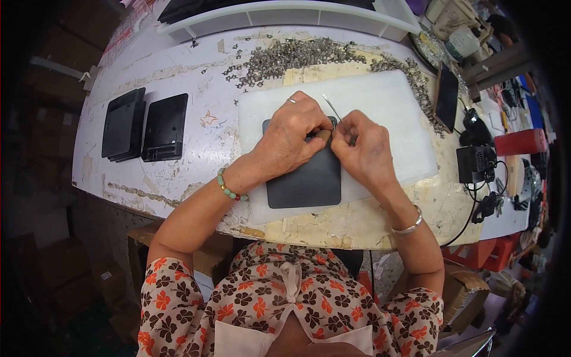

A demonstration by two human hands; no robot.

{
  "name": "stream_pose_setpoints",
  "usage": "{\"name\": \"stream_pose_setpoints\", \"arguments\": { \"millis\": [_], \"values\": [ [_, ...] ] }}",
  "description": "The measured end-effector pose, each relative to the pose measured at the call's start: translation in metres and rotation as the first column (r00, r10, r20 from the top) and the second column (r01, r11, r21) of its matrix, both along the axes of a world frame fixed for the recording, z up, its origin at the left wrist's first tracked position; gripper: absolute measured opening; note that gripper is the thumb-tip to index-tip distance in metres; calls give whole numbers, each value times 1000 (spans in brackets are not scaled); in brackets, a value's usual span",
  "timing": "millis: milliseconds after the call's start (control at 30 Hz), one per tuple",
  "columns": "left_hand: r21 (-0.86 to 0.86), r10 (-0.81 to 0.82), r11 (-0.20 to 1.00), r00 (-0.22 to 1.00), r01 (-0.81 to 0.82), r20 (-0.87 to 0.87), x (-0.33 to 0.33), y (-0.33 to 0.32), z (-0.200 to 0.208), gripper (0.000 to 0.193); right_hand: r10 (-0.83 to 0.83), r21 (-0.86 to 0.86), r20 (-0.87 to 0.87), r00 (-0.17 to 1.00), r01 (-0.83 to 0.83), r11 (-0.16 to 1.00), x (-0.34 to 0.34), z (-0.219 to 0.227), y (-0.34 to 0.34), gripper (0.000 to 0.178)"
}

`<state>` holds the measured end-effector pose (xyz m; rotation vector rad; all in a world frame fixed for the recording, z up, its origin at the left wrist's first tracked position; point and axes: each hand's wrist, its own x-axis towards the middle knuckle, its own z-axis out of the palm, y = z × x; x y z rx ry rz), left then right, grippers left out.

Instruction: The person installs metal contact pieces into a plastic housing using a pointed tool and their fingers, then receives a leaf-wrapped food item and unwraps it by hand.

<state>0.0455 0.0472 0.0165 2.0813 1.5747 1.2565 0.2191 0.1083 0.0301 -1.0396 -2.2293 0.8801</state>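
Observation:
A flat black plastic panel with rounded corners lies on a white foam sheet in front of me. Both hands meet over its far edge. My left hand is closed, thumb and fingers pinched near the panel's top; whatever they grip is mostly hidden. My right hand is closed around a thin metal pick-like tool, whose slim shaft sticks up and to the left past the fingers. The tool's lower end is hidden by the hands.
Many small metal clips lie heaped beyond the foam. More black panels are stacked at the left, with another black casing beside them. A white plastic bin stands at the back. At right are a phone and a black adapter.

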Motion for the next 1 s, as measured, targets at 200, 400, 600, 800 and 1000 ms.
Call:
{"name": "stream_pose_setpoints", "arguments": {
  "millis": [200,400,600,800,1000],
  "values": [
    [18,-7,1000,998,6,61,1,1,-2,10,-43,-538,-20,999,26,843,0,19,16,21],
    [-3,4,1000,997,-4,74,2,1,-2,10,-43,-583,-12,999,28,812,-3,17,17,20],
    [-28,5,1000,1000,-5,15,2,-1,2,12,-27,-451,20,999,34,892,-4,14,10,18],
    [-25,23,999,1000,-23,-2,1,-3,1,12,62,-597,-37,997,-72,799,4,16,29,17],
    [40,22,999,997,-19,-75,6,-8,8,10,123,-333,34,992,-105,937,7,-1,21,20]
  ]
}}
